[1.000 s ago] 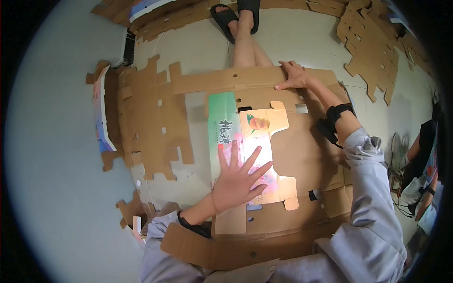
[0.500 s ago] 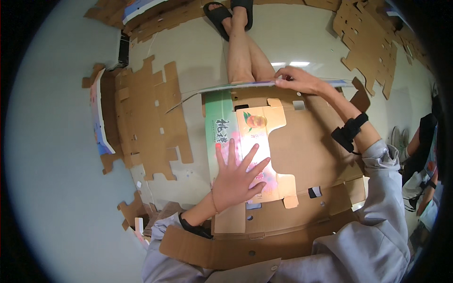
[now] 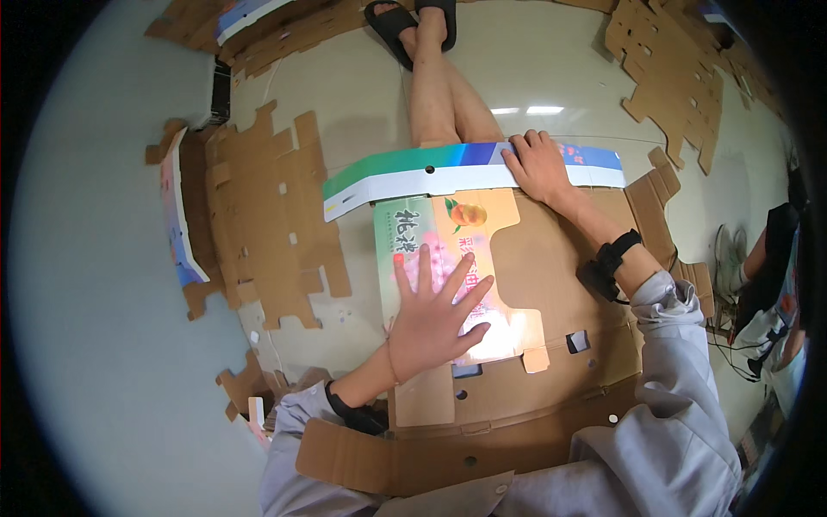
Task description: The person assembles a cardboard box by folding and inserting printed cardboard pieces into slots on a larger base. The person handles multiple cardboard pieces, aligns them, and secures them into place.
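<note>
A brown cardboard box (image 3: 568,250), partly unfolded, lies in front of me with its inside facing up. Over its left part are printed panels, one green (image 3: 396,211) and one peach-coloured (image 3: 508,207) with a fruit picture. My left hand (image 3: 431,319) rests flat on these panels, fingers spread. Along the far side runs a long flap (image 3: 396,177), green, blue and white on its outer face, tilted toward me. My right hand (image 3: 538,172) lies over this flap, its bent fingers curled at the far edge and the thumb on its face.
Flat cut cardboard sheets lie at the left (image 3: 271,224) and far right (image 3: 668,82). A partly folded box (image 3: 181,207) stands beside the left sheet. Crossed legs in black sandals (image 3: 392,30) extend beyond the box. Another person's arm and clothing (image 3: 771,284) show at the right edge.
The far flap has swung toward me, from nearly edge-on to showing its coloured outer face. My right hand moved with it. My left hand has stayed in place.
</note>
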Available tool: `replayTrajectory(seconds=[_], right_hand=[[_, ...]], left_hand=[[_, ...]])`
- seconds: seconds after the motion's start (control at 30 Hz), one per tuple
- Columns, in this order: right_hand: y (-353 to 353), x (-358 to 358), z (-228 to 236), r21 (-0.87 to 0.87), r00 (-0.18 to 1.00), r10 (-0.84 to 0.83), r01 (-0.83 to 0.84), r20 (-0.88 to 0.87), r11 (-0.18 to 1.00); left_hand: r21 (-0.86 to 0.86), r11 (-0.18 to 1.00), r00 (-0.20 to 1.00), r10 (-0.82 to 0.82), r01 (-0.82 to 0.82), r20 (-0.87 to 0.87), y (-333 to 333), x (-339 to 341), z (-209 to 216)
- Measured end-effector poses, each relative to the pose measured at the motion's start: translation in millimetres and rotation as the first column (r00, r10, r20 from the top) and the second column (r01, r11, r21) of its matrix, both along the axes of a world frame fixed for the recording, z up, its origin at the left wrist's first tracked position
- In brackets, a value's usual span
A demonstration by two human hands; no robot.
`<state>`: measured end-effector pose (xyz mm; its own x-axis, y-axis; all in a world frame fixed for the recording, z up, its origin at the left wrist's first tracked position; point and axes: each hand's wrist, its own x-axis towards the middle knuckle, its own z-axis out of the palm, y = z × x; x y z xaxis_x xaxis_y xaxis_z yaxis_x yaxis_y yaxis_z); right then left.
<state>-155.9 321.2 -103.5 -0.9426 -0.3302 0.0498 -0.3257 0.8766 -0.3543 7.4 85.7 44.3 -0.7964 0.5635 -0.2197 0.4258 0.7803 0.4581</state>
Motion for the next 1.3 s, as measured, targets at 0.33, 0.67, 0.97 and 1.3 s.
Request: replayTrajectory(seconds=[0.33, 0.67, 0.97, 1.3], right_hand=[[0.5, 0.4, 1.6, 0.039, 0.999, 0.001, 0.001, -0.051, 0.999], [4.5, -0.3, -3.1, -0.052, 0.997, -0.032, 0.035, 0.069, 0.998], [6.4, -0.1, -2.9, -0.062, 0.995, -0.048, 0.053, 0.082, 0.997], [7.2, 1.9, -1.3, -0.072, 0.992, -0.062, 0.07, 0.11, 0.995]], left_hand=[[0.002, 1.0, 1.0, -0.006, 0.006, -0.014, -2.5, 1.3, -3.3], [0.024, 1.0, 0.999, 0.006, -0.006, -0.037, -2.2, 4.6, -4.9], [0.036, 0.999, 0.998, -0.008, 0.01, -0.059, -1.8, 3.3, -4.6], [0.047, 0.999, 0.997, -0.017, 0.02, -0.074, -1.4, 4.2, -4.8]])
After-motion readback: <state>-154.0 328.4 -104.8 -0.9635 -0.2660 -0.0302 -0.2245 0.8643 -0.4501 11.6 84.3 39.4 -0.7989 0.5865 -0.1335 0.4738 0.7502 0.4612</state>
